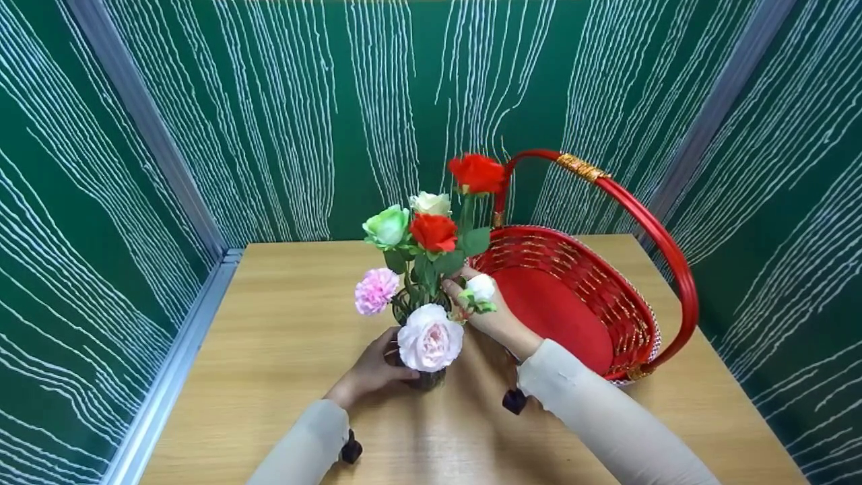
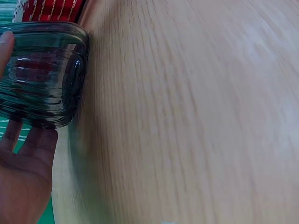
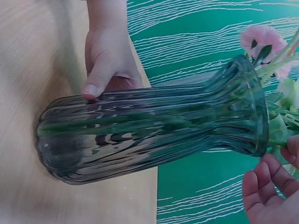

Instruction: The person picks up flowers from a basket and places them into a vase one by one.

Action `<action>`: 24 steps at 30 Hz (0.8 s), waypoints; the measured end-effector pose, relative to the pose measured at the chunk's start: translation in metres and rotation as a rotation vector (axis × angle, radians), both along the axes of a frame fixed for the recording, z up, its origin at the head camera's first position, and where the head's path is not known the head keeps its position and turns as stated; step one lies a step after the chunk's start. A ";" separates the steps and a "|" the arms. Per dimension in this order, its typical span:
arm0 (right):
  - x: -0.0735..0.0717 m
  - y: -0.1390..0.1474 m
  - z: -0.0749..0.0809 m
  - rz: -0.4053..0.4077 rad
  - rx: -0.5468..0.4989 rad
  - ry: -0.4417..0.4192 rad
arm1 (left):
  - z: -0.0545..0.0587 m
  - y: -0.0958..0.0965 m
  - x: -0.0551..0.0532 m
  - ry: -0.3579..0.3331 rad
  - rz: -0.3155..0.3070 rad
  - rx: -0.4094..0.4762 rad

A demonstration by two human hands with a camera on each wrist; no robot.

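A ribbed, greenish glass vase stands on the table, with flower stems inside it. My left hand grips its lower part, thumb on one side and fingers on the other. At the vase's mouth, my right hand pinches a green stem; the fingertips are partly hidden by leaves in the head view. A tall red rose rises above that hand. Around it are another red rose, a green rose, a cream rose, a pink carnation, a large pale pink bloom and a white flower.
A red woven basket with a tall arched handle stands right of the vase, close to the right forearm. Under everything is a wooden table. Green walls with white lines enclose its back and sides.
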State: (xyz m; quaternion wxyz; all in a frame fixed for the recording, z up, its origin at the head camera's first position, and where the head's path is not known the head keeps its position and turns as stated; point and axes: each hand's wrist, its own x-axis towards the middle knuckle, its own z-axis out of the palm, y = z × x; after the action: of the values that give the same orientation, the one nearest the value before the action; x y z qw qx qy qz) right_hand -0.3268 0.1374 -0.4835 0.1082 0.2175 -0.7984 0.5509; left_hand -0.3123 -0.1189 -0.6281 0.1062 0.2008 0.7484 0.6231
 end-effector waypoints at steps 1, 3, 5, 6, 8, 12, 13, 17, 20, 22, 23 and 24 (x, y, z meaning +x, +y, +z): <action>0.000 0.001 -0.001 0.003 0.015 -0.019 | 0.000 0.000 0.000 -0.001 0.000 0.002; 0.002 0.002 -0.003 0.020 0.036 -0.063 | 0.001 0.000 0.001 0.000 0.000 -0.002; 0.003 0.002 -0.005 0.051 0.014 -0.132 | 0.002 0.000 0.002 -0.003 0.002 -0.002; 0.004 0.002 -0.005 0.070 -0.004 -0.165 | 0.003 0.000 0.002 -0.004 0.001 0.001; 0.005 0.002 -0.006 0.074 -0.011 -0.192 | 0.003 0.000 0.003 -0.005 0.002 -0.001; 0.004 0.003 -0.008 0.055 -0.018 -0.178 | 0.006 0.001 0.004 0.000 0.004 -0.007; 0.004 0.003 -0.008 0.037 -0.015 -0.165 | 0.006 0.001 0.005 0.006 0.006 -0.015; 0.004 0.004 -0.009 0.002 -0.075 -0.158 | 0.008 0.002 0.005 0.016 0.010 -0.030; 0.006 0.006 -0.009 -0.036 -0.097 -0.173 | 0.008 0.003 0.006 0.021 0.015 -0.037; 0.006 0.007 -0.010 -0.065 -0.106 -0.196 | 0.008 0.002 0.006 0.026 0.020 -0.045; 0.006 0.008 -0.010 -0.077 -0.118 -0.215 | 0.007 0.002 0.006 0.028 0.023 -0.051; 0.007 0.009 -0.011 -0.084 -0.135 -0.236 | 0.007 0.002 0.005 0.030 0.023 -0.055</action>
State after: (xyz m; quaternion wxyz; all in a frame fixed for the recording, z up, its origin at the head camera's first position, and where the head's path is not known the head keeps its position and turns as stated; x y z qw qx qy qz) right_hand -0.3202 0.1464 -0.4945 0.0508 0.1098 -0.7753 0.6199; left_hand -0.3069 -0.1171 -0.6211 0.0933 0.1983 0.7692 0.6003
